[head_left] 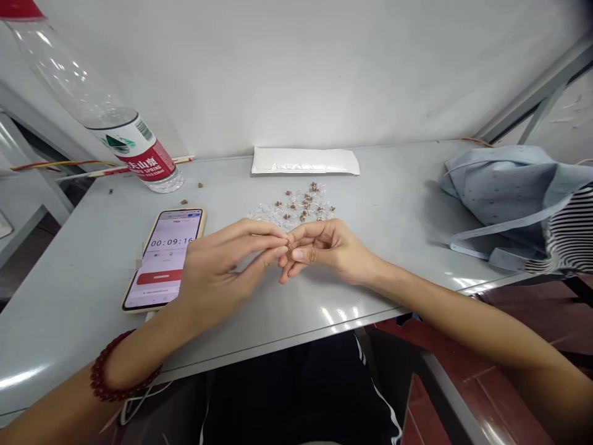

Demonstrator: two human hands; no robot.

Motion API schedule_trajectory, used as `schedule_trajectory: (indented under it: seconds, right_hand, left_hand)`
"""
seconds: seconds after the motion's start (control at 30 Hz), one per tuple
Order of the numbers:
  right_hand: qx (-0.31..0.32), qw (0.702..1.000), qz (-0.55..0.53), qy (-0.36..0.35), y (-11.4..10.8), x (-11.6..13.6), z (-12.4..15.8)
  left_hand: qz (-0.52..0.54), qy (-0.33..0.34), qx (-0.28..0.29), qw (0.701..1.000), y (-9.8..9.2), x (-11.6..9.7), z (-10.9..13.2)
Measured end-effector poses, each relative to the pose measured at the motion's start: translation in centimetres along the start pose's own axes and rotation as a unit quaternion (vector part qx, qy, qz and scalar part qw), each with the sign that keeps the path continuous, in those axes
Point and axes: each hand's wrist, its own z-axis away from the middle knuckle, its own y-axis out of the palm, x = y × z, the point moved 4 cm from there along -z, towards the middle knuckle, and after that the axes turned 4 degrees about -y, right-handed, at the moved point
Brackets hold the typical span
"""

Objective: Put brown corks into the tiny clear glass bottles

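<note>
My left hand [222, 266] and my right hand [331, 250] meet over the front half of the grey table [287, 309]. Between their fingertips is a small brown piece [289, 245], pinched from both sides and mostly covered by the fingers. Just beyond my hands lies a loose pile of tiny see-through plastic pieces [273, 213]. Scattered among them are several small brown bits [307, 199], too small to make out fully. A dark red bead bracelet [104, 371] circles my left wrist.
A phone [160, 259] showing a timer lies partly under my left hand. Behind it stands a large water bottle [134, 139]. A white flat packet [306, 162] rests against the wall. At the right edge sits a light blue cloth bag [500, 198].
</note>
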Motion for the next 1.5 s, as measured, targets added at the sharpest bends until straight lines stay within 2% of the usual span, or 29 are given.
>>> schedule_trajectory:
  seconds: [0.07,0.17,0.23,0.27,0.3,0.33,0.37,0.4,0.47,0.5,0.6,0.7,0.83,0.9,1.0,1.13,1.33,1.4,1.5]
  right_hand:
    - [-0.006,1.000,0.012,0.009,-0.1,-0.1,0.1]
    - [-0.010,0.998,0.064,0.015,-0.1,0.1,0.1]
    - [-0.036,0.988,0.152,-0.001,-0.5,0.6,0.0]
    - [-0.066,0.972,0.223,-0.021,-1.0,1.0,0.0]
    - [-0.104,0.945,0.307,-0.044,-1.5,1.5,0.0]
    - [-0.143,0.905,0.395,-0.070,-2.2,1.9,0.0]
    - [-0.175,0.853,0.483,-0.090,-2.8,2.4,-0.1]
    - [-0.190,0.807,0.550,-0.099,-3.4,2.6,-0.1]
    - [-0.200,0.746,0.629,-0.092,-4.6,2.6,-0.4]
    - [-0.199,0.731,0.648,-0.083,-5.2,2.4,-0.5]
    - [-0.191,0.716,0.668,-0.067,-5.8,2.0,-0.7]
    - [-0.169,0.708,0.674,-0.124,-4.8,1.8,-0.6]
    - [-0.040,0.678,0.694,-0.237,-1.6,0.8,-0.4]
    - [0.015,0.649,0.723,-0.237,-0.4,0.0,-0.5]
    - [0.041,0.617,0.758,-0.210,0.3,-0.8,-0.7]
    - [0.054,0.612,0.762,-0.206,0.3,-1.1,-0.7]
    - [0.079,0.685,0.691,-0.217,0.1,-0.3,-0.4]
    - [0.068,0.686,0.694,-0.208,-0.2,0.0,-0.4]
    - [0.069,0.669,0.717,-0.184,-0.3,0.0,-0.4]
  left_hand:
    - [-0.030,0.066,0.015,0.997,0.2,-0.3,0.1]
    - [-0.040,0.115,0.029,0.992,0.2,-0.2,0.1]
    - [-0.044,0.090,0.046,0.994,-0.2,0.3,-0.2]
    - [-0.052,0.047,0.053,0.996,-0.7,0.8,-0.5]
    - [-0.065,-0.012,0.064,0.996,-1.4,1.5,-0.8]
    - [-0.082,-0.090,0.075,0.990,-2.2,2.4,-1.0]
    - [-0.099,-0.159,0.087,0.979,-3.0,3.3,-1.1]
    - [-0.118,-0.209,0.125,0.963,-3.7,4.1,-1.0]
    - [-0.147,-0.266,0.216,0.928,-4.6,5.5,-0.6]
    - [-0.158,-0.275,0.250,0.915,-4.8,6.0,-0.4]
    - [-0.166,-0.263,0.317,0.896,-4.5,6.8,0.5]
    - [-0.157,-0.238,0.353,0.891,-3.2,6.7,1.3]
    - [-0.166,-0.229,0.375,0.883,-1.9,6.1,1.5]
    - [-0.168,-0.225,0.377,0.883,-1.6,5.9,1.4]
    - [-0.167,-0.222,0.381,0.882,-1.4,5.5,1.3]
    - [-0.158,-0.227,0.376,0.884,-1.2,5.2,1.2]
    - [-0.137,-0.239,0.351,0.895,-1.2,4.9,0.9]
    - [-0.121,-0.252,0.319,0.906,-1.4,4.6,0.5]
    - [-0.087,-0.261,0.265,0.924,-1.6,4.1,-0.2]
